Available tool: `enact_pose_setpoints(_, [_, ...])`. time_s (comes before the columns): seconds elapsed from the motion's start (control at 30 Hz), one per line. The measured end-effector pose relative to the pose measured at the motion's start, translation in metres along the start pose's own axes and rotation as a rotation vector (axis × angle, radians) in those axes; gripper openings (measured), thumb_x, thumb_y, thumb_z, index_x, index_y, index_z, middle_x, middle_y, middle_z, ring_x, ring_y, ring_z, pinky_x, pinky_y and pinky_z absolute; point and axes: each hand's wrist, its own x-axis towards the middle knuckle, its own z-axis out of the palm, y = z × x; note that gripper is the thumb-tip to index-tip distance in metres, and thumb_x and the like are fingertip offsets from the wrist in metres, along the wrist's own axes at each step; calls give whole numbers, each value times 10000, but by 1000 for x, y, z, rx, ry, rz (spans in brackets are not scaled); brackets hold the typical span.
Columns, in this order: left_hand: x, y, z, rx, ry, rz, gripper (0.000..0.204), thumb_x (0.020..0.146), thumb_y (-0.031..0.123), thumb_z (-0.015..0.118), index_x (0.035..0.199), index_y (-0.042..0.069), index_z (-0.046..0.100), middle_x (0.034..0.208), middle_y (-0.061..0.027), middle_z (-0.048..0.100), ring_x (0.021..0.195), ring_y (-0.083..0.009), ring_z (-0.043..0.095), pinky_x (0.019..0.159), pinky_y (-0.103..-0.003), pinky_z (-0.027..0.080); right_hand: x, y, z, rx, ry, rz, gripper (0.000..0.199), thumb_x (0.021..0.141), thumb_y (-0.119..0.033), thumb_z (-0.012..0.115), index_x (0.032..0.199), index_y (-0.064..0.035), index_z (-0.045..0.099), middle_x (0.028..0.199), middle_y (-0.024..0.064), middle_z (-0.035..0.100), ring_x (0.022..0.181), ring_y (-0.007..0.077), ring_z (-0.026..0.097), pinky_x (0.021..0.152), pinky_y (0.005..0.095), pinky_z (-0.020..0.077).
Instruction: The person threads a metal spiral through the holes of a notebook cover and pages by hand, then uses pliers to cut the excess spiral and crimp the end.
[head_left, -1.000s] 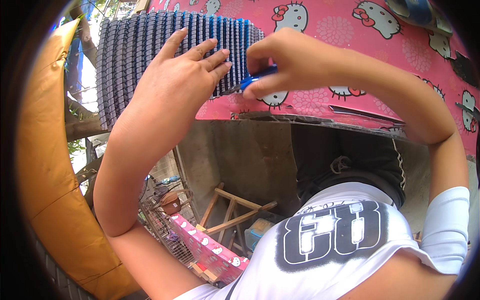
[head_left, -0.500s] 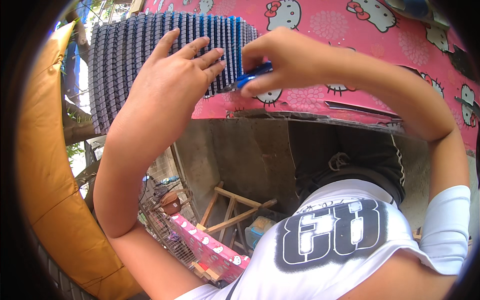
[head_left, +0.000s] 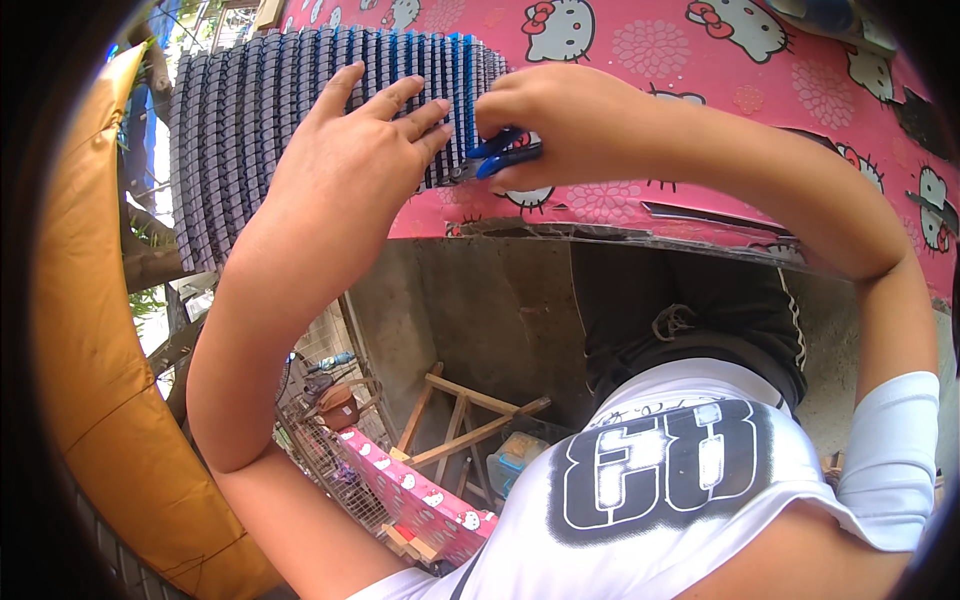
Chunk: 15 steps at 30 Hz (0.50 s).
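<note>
A ribbed woven mat (head_left: 225,130) in grey and black, with blue strips toward its right end, lies across the table's far left. My left hand (head_left: 355,165) rests palm down on it, fingers spread. At the mat's near right corner, my right hand (head_left: 545,125) grips a small tool (head_left: 512,158) like pliers, with blue handles and short metal jaws. Those jaws are at the mat's near edge, just right of my left fingertips. Whether they are closed on a strand is too small to tell.
The table (head_left: 650,205) has a pink patterned cover, torn along its near edge. A yellow-orange padded cloth (head_left: 100,330) hangs at the left. Below stand a wooden frame (head_left: 470,405), a clear plastic container (head_left: 515,455) and a wire rack (head_left: 320,440).
My right hand has shifted slightly down and left, bringing the tool's handles nearer the mat's edge. The mat has slid slightly left, and my left hand stays spread on it.
</note>
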Motion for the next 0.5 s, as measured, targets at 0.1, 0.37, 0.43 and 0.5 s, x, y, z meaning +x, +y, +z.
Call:
enact_pose_setpoints(0.1, [1,2,5,-12,25,-6,548,739,-24,586,1274,97,594,1386,-2,532,1347,-185,409,1162,-454,237,12,-11,-20,364,-336,504,446,722,-402,775,898,2,707,803,172,687,683,272,673,604,383,528])
enact_pose_setpoints(0.37, [6,2,7,-6,-12,13,613,708,-41,611,1302,108,575,1401,-22,517,1369,-189,385,1173,-453,214,-13,-4,-10,-218,5,-39,446,721,-357,784,982,-27,635,927,134,651,901,299,640,768,402,501])
enact_pose_setpoints(0.43, [7,2,4,-14,-15,8,620,703,-41,617,1303,108,574,1403,-22,515,1369,-192,385,1176,-452,208,-15,1,-1,-356,152,-207,398,702,-281,810,970,-57,619,886,112,625,856,288,624,737,391,491])
enact_pose_setpoints(0.5, [7,3,4,-24,-23,3,628,700,-56,609,1305,108,572,1406,-17,513,1372,-190,380,1178,-451,207,-9,0,-3,-66,-42,56,372,720,-293,800,939,-42,635,852,109,635,806,284,629,703,386,495])
